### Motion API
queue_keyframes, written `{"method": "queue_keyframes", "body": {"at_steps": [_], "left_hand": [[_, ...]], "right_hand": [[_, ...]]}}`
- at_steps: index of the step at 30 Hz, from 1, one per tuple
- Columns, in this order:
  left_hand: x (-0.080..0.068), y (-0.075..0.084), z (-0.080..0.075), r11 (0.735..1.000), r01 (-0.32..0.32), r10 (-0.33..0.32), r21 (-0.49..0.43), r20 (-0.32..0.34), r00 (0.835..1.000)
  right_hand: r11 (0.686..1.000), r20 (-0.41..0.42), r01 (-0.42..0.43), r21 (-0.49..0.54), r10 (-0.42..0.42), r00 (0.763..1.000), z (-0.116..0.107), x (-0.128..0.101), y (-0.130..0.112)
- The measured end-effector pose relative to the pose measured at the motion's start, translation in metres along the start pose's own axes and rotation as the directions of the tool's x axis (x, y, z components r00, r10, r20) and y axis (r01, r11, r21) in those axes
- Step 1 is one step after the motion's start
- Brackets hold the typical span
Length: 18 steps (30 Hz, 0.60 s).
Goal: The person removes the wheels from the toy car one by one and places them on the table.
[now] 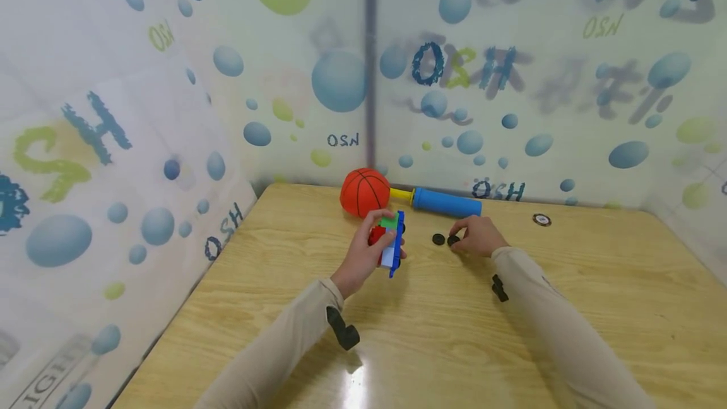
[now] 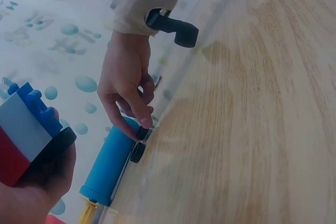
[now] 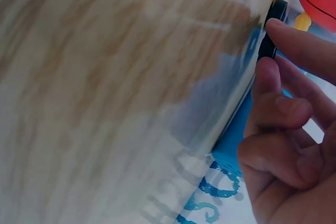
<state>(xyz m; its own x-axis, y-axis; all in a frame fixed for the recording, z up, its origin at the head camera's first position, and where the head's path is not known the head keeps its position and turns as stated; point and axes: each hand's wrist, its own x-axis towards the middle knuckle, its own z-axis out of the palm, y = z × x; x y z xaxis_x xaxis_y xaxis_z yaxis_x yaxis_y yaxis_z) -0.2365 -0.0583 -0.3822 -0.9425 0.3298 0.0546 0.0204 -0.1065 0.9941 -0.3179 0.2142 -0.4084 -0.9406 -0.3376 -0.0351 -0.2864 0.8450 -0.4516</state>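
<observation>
My left hand (image 1: pixel 354 254) grips a toy vehicle (image 1: pixel 389 257) made of blocks, with a blue base, green, white and red pieces and black wheels. It is held above the table, tipped on its side, with the blue base facing right. My right hand (image 1: pixel 481 237) is down at the tabletop, thumb and fingertips pinching a small round black wheel (image 3: pixel 267 48). Just left of it in the head view lies a second black wheel (image 1: pixel 438 239), flat on the wood.
Behind the hands are a red basketball-patterned ball (image 1: pixel 365 192) and a blue pump (image 1: pixel 447 202) with a yellow end. A poker chip (image 1: pixel 542 219) lies farther right on the wooden table (image 1: pixel 443 346). Printed walls (image 1: pixel 295 112) border the table's back and left.
</observation>
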Motion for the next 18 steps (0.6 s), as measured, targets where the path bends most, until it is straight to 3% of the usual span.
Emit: {"method": "queue_keyframes", "body": {"at_steps": [7,18], "left_hand": [[-0.003,0.004,0.0,1.0,0.03,-0.03,-0.008,0.035,0.999],[-0.011,0.017,0.006,1.0,0.017,-0.017,0.011,0.058,0.998]], "right_hand": [[1.0,0.01,-0.012,0.02,0.012,1.0,0.002,0.004,0.004],[0.999,0.03,-0.009,0.044,0.008,1.0,0.001,0.003,0.005]]}}
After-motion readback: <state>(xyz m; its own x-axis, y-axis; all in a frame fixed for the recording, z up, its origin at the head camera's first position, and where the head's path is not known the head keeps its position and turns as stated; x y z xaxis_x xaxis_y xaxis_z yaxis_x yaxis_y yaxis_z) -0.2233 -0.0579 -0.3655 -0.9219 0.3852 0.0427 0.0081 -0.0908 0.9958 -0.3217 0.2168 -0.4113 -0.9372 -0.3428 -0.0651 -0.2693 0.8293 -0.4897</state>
